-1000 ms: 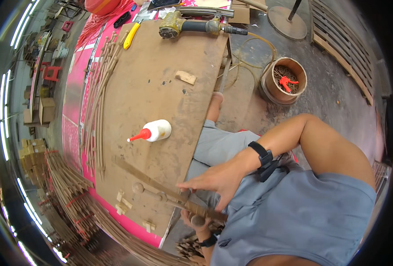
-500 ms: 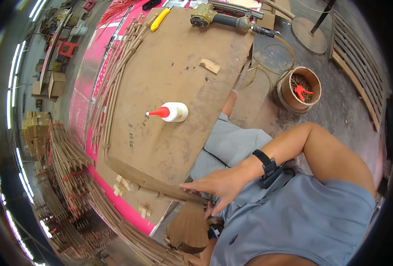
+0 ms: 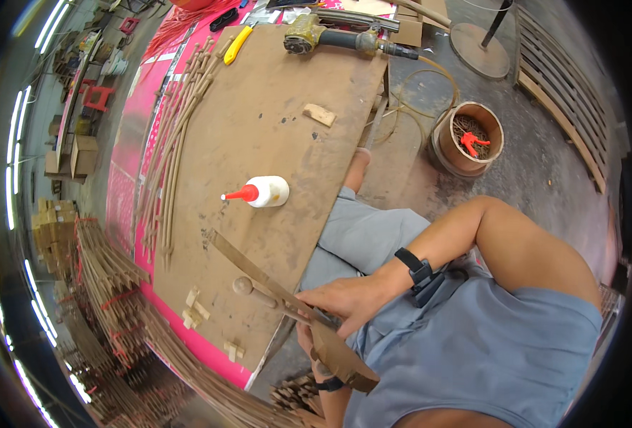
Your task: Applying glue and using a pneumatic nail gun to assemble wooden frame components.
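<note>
A brown wooden piece (image 3: 259,274) has a long curved slat, a ball-ended rod (image 3: 243,286) beside it and a broad block-like end. It is tilted over the table's near edge. From below, my left hand (image 3: 305,340) is closed on it near the broad end; wood hides part of the fingers. My right hand (image 3: 350,298) rests against the slat, fingers stretched out and thumb apart. Beyond them a white glue bottle (image 3: 269,192) with a red nozzle lies on the brown table cover (image 3: 216,171).
Thin ball-ended rods (image 3: 177,143) line the table's far left. A yellow-handled cutter (image 3: 237,46), a power tool (image 3: 330,39) with a hose and a wood block (image 3: 319,114) lie beyond. A bucket (image 3: 497,135) stands right; bundled wooden sticks (image 3: 109,285) stand left.
The wooden piece has turned, so its broad end has swung right toward my body and the ball-ended rod shows clearly. My right fingers have come against the slat. The view has shifted slightly.
</note>
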`<state>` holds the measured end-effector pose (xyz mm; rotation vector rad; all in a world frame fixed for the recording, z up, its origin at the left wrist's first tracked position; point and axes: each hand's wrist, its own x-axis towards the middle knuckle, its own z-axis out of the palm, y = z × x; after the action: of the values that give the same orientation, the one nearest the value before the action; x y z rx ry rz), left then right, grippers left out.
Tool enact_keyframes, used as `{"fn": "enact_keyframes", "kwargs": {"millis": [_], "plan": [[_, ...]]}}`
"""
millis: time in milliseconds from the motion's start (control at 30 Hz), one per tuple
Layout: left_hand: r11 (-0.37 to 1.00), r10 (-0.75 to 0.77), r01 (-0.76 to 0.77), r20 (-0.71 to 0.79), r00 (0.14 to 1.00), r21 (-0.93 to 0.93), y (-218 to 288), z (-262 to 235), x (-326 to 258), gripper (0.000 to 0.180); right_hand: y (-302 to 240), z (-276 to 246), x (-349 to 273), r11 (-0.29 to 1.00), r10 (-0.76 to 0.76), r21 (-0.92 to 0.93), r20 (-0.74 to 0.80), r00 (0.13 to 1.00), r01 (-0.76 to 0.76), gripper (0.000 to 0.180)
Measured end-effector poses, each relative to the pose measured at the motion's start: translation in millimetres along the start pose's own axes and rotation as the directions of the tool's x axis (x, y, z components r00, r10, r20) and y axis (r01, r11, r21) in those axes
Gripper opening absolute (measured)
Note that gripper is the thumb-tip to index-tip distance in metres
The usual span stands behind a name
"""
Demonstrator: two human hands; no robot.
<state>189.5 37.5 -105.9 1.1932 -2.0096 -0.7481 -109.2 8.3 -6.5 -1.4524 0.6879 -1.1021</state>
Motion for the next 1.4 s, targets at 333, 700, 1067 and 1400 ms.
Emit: {"fn": "enact_keyframes", "kwargs": {"millis": [333, 700, 1067, 1400], "plan": [[0.954, -0.133, 0.097, -0.113, 0.985, -0.283, 43.3, -17.4, 42.5, 0.100, -2.3, 1.1, -3.2, 0.992, -0.108, 0.056, -0.031, 0.994, 0.110, 0.090], [0.668, -0.010, 0.387, 0.512, 0.859, -0.636, 170.7, -28.9, 186.5, 0.093, -5.1, 6.1, -8.3, 0.998, -0.051, -0.043, 0.110, 0.993, 0.056, 0.091], [0.371, 0.148, 0.652, 0.735, 0.661, -0.661, 133.6, -24.0, 196.9, 0.067, 9.8, 7.2, -9.5, 0.975, -0.215, -0.049, 0.067, 0.974, 0.218, 0.074], [0.259, 0.115, 0.664, 0.705, 0.700, -0.701, 152.3, -26.3, 188.5, 0.045, 6.4, 8.6, -10.8, 0.978, -0.200, -0.045, 0.090, 0.976, 0.205, 0.076]]}}
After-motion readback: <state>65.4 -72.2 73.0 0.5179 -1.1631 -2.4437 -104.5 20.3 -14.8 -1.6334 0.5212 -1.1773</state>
